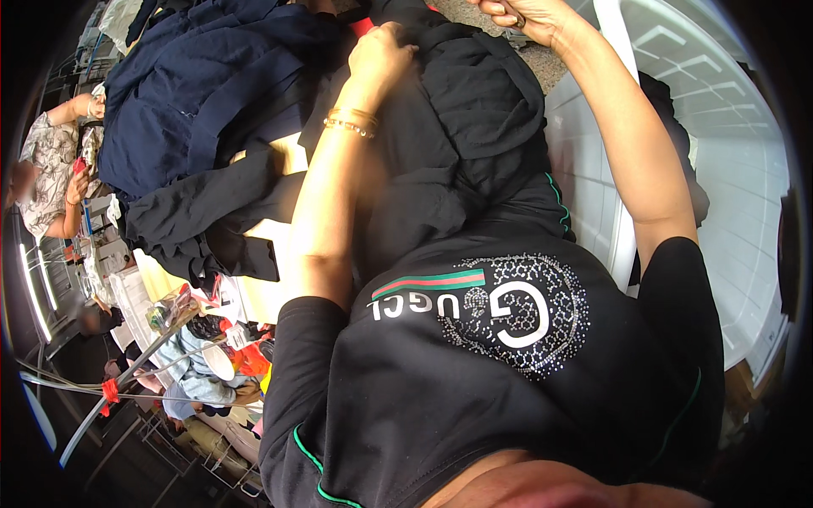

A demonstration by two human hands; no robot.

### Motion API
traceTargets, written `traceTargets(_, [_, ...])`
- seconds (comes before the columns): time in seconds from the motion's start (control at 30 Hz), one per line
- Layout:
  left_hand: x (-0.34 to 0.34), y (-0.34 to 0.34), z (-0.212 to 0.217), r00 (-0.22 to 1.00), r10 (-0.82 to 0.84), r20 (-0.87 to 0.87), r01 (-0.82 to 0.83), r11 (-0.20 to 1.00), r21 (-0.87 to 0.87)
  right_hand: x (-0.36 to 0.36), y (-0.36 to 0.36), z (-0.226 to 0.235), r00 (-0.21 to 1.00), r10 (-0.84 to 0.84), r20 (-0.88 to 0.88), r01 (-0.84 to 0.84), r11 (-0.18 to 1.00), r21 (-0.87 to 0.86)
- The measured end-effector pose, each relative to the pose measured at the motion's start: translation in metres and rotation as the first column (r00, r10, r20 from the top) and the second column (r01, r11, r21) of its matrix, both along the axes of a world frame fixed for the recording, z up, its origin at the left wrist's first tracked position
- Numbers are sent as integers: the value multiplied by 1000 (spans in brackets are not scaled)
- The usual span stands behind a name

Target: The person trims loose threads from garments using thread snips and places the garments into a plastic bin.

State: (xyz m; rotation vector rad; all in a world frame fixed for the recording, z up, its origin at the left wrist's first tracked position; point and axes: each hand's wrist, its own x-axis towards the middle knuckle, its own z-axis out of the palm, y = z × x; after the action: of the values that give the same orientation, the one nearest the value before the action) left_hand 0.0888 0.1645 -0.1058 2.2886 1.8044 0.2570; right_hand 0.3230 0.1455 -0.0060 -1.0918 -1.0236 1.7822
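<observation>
My left hand is closed in a grip at the top middle, at the edge of a black garment spread over my lap. Two bracelets circle that wrist. My right hand is raised at the top edge, partly cut off by the picture. Its fingers are curled together around something small and dark that I cannot make out. Left of my left forearm lies a large heap of dark navy cloth. More black cloth hangs over a pale wooden surface below that heap.
At my right stands a big white plastic bin with dark cloth inside, its rim close to my right arm. On the far left a person in a patterned top works. Mixed items and coloured clothes lie at lower left, behind metal rods.
</observation>
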Motion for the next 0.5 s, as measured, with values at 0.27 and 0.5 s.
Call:
traceTargets(0.27, [-5,-25,23,979,201,18,-201,979,6,-5,3,-17,959,115,257,-136,988,66])
traceTargets(0.5, [-45,-1,-20,607,464,645,-52,833,-550,-11,2,-14,943,163,289,-190,980,66])
